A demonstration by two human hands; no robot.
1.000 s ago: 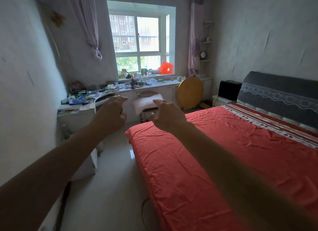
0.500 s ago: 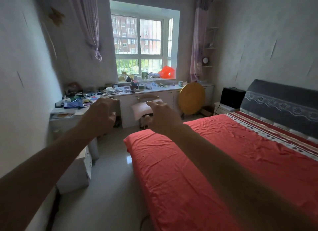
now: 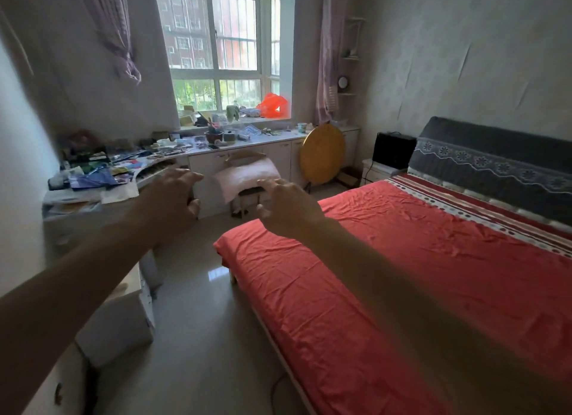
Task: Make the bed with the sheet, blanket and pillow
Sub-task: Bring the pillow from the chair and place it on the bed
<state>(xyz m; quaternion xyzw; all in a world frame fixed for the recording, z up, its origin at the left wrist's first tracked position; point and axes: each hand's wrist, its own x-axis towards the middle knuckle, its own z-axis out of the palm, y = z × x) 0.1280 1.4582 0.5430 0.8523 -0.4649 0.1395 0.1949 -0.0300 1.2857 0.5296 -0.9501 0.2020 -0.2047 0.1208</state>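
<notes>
Red bedsheet (image 3: 402, 260) unchanged from 0.5 s before; left hand (image 3: 173, 204) and right hand (image 3: 289, 212) empty, loosely open.

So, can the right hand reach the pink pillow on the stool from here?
Probably not yet. The right hand hangs open in the air, seemingly short of the pink pillow on the stool; only floor lies between, so nothing blocks it.

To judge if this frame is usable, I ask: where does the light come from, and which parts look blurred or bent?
Head view: daylight comes through the white-framed window, so the orange-red bed sheet is bright while the left wall is dim; the near forearms are blurred, the left hand and right hand somewhat sharper; the wide lens tilts window and walls.
</notes>
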